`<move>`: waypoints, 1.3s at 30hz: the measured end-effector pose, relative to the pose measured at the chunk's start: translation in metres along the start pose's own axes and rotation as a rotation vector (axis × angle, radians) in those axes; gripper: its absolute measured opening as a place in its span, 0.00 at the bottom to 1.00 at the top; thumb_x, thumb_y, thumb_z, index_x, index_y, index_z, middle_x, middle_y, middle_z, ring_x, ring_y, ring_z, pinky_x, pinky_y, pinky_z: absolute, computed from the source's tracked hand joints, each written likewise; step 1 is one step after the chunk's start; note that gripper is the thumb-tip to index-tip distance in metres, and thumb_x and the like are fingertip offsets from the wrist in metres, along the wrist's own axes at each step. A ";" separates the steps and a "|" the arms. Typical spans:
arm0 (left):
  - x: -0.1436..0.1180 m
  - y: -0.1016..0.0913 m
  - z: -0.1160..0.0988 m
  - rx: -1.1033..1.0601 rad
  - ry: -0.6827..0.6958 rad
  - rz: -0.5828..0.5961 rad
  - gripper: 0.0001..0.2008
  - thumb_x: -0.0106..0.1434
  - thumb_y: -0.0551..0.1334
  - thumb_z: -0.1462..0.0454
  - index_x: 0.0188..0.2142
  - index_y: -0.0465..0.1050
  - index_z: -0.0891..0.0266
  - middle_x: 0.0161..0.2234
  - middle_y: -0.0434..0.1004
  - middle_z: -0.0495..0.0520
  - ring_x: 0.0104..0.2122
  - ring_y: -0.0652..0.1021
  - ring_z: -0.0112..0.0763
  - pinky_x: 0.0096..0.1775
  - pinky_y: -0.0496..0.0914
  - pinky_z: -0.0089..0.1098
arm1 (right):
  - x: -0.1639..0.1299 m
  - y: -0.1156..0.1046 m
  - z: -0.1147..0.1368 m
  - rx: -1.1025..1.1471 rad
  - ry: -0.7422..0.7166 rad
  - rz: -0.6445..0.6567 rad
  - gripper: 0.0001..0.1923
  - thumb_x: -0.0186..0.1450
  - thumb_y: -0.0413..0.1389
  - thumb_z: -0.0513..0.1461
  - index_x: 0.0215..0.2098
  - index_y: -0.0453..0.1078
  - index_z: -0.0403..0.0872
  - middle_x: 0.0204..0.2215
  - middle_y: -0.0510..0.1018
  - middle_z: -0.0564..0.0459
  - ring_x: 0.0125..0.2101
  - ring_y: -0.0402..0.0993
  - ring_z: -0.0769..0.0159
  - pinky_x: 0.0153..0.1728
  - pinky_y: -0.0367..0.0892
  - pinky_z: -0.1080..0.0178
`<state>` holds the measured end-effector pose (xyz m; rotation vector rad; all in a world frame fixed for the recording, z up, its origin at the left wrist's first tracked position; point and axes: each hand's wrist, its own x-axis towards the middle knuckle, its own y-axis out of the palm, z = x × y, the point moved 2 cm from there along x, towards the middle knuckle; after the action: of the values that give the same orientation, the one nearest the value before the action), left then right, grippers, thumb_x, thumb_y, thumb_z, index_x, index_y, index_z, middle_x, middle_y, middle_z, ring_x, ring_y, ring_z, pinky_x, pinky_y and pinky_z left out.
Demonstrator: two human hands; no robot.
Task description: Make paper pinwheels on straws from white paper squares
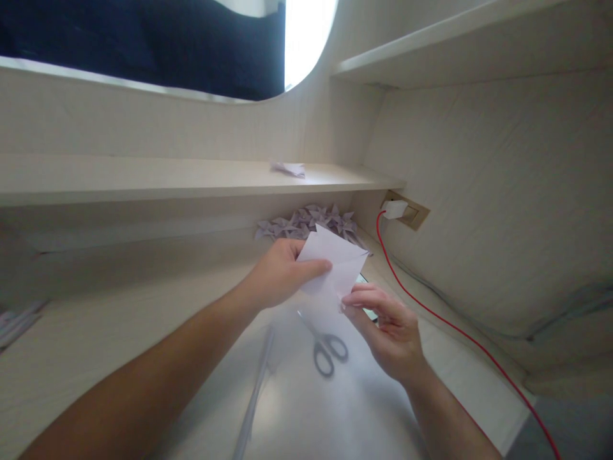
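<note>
Big pale wood desk [119,332] fills most of the view, with a long shelf [143,179] running across above it and a side wall [502,191] on the right. A second shelf [431,45] sits higher up on that wall. Dark blue cloth [143,38] hangs across the top left, next to a bright patch of light.

A red cable [460,332] runs from a white plug [395,209] in the wall socket and slides down along the desk's right edge, out of frame at the bottom.

Both hands are up over the middle of the desk with a white paper [335,259] held between them, off the surface. Left hand [278,275] pinches the paper's left edge, thumb on the front and fingers curled behind. Right hand [387,326] has its fingers bent in close, fingertips pinching the bottom corner of the paper.

Behind the paper, tucked under the shelf, there's a pile of folded paper flowers [311,223], pale purple. One more folded bit [288,168] lies alone up on the shelf.

Scissors [325,348] lie flat on the desk right below the hands, closed, handles toward the camera. A thin pale strip [256,390] lies to their left, too blurry to tell what it is.
</note>
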<state>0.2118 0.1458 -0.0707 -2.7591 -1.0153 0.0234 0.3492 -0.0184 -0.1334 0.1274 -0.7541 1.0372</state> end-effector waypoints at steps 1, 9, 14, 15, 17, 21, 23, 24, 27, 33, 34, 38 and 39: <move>0.000 0.000 0.000 0.004 -0.002 0.001 0.10 0.55 0.69 0.59 0.30 0.81 0.66 0.27 0.81 0.52 0.25 0.77 0.28 0.27 0.68 0.26 | 0.000 0.000 0.000 -0.002 -0.004 0.012 0.12 0.69 0.63 0.32 0.46 0.80 0.56 0.43 0.82 0.52 0.43 0.79 0.61 0.43 0.73 0.57; 0.000 0.001 0.002 -0.016 -0.011 0.023 0.10 0.55 0.69 0.59 0.30 0.81 0.66 0.27 0.80 0.52 0.25 0.76 0.28 0.27 0.67 0.26 | 0.000 -0.001 0.001 -0.016 0.002 0.069 0.12 0.71 0.60 0.32 0.47 0.79 0.55 0.44 0.81 0.52 0.45 0.78 0.62 0.45 0.72 0.60; 0.000 0.001 0.003 -0.037 -0.014 0.043 0.11 0.56 0.69 0.59 0.30 0.81 0.66 0.27 0.81 0.52 0.25 0.76 0.28 0.27 0.67 0.26 | 0.003 0.000 0.004 -0.063 -0.015 0.071 0.10 0.71 0.60 0.32 0.44 0.78 0.54 0.41 0.81 0.54 0.42 0.78 0.65 0.45 0.71 0.62; 0.000 0.001 0.003 -0.036 -0.018 0.045 0.11 0.56 0.69 0.59 0.30 0.81 0.66 0.27 0.80 0.52 0.24 0.76 0.28 0.27 0.67 0.26 | 0.003 0.000 0.005 -0.071 -0.010 0.066 0.10 0.71 0.60 0.32 0.43 0.78 0.53 0.40 0.81 0.54 0.41 0.77 0.65 0.44 0.71 0.63; 0.000 0.001 0.004 -0.038 -0.022 0.048 0.10 0.56 0.70 0.59 0.29 0.81 0.66 0.26 0.81 0.52 0.24 0.76 0.28 0.27 0.68 0.26 | 0.003 0.000 0.005 -0.075 0.003 0.068 0.10 0.71 0.59 0.32 0.44 0.78 0.53 0.39 0.81 0.54 0.41 0.77 0.65 0.44 0.71 0.63; 0.000 0.002 0.004 -0.076 -0.019 0.046 0.10 0.56 0.70 0.59 0.30 0.82 0.66 0.28 0.82 0.52 0.25 0.77 0.29 0.27 0.69 0.26 | 0.001 0.000 0.004 -0.054 -0.003 0.076 0.14 0.71 0.59 0.32 0.49 0.78 0.56 0.42 0.82 0.53 0.43 0.77 0.63 0.45 0.72 0.61; 0.001 0.002 0.004 -0.074 -0.021 0.044 0.10 0.56 0.71 0.59 0.31 0.82 0.66 0.28 0.82 0.52 0.25 0.78 0.29 0.27 0.69 0.26 | 0.000 0.001 0.003 -0.049 -0.012 0.057 0.15 0.70 0.60 0.31 0.48 0.79 0.56 0.42 0.82 0.53 0.44 0.78 0.62 0.45 0.72 0.60; 0.001 0.001 0.004 -0.068 -0.025 0.043 0.10 0.56 0.71 0.59 0.31 0.82 0.66 0.28 0.82 0.53 0.25 0.78 0.29 0.28 0.69 0.26 | -0.001 0.001 0.004 -0.047 -0.013 0.045 0.14 0.70 0.60 0.31 0.47 0.79 0.56 0.42 0.83 0.53 0.44 0.78 0.62 0.45 0.73 0.59; 0.000 0.002 0.004 -0.069 -0.035 0.042 0.11 0.56 0.71 0.59 0.31 0.82 0.66 0.28 0.82 0.53 0.25 0.78 0.30 0.27 0.69 0.27 | 0.000 0.001 0.005 -0.041 -0.009 0.004 0.13 0.69 0.61 0.31 0.45 0.80 0.56 0.39 0.84 0.53 0.40 0.79 0.62 0.43 0.73 0.59; -0.001 0.010 0.007 -0.144 -0.019 0.102 0.12 0.51 0.74 0.61 0.33 0.82 0.67 0.28 0.83 0.55 0.25 0.78 0.31 0.29 0.71 0.29 | -0.001 -0.002 0.002 -0.042 0.030 -0.059 0.11 0.68 0.63 0.32 0.43 0.81 0.56 0.39 0.84 0.53 0.40 0.80 0.61 0.44 0.73 0.58; -0.001 0.011 0.008 -0.140 -0.014 0.112 0.12 0.51 0.75 0.60 0.32 0.82 0.67 0.28 0.82 0.54 0.25 0.78 0.30 0.28 0.71 0.28 | -0.002 -0.003 0.001 -0.029 0.038 -0.061 0.11 0.68 0.63 0.33 0.43 0.81 0.56 0.39 0.84 0.53 0.41 0.80 0.61 0.44 0.73 0.58; 0.000 0.014 0.011 -0.150 -0.001 0.118 0.11 0.54 0.73 0.59 0.30 0.81 0.67 0.27 0.81 0.54 0.24 0.78 0.29 0.27 0.72 0.28 | -0.001 -0.005 0.002 -0.005 0.016 -0.034 0.10 0.69 0.63 0.33 0.43 0.80 0.55 0.40 0.83 0.52 0.43 0.79 0.60 0.45 0.72 0.58; 0.000 0.014 0.011 -0.157 -0.002 0.118 0.11 0.54 0.73 0.60 0.29 0.81 0.67 0.26 0.81 0.54 0.24 0.78 0.29 0.27 0.72 0.28 | -0.001 -0.005 0.002 -0.015 0.006 -0.022 0.09 0.69 0.63 0.33 0.43 0.79 0.55 0.40 0.83 0.51 0.43 0.78 0.60 0.45 0.72 0.57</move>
<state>0.2198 0.1373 -0.0845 -2.9585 -0.8887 -0.0368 0.3520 -0.0227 -0.1309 0.1191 -0.7532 1.0106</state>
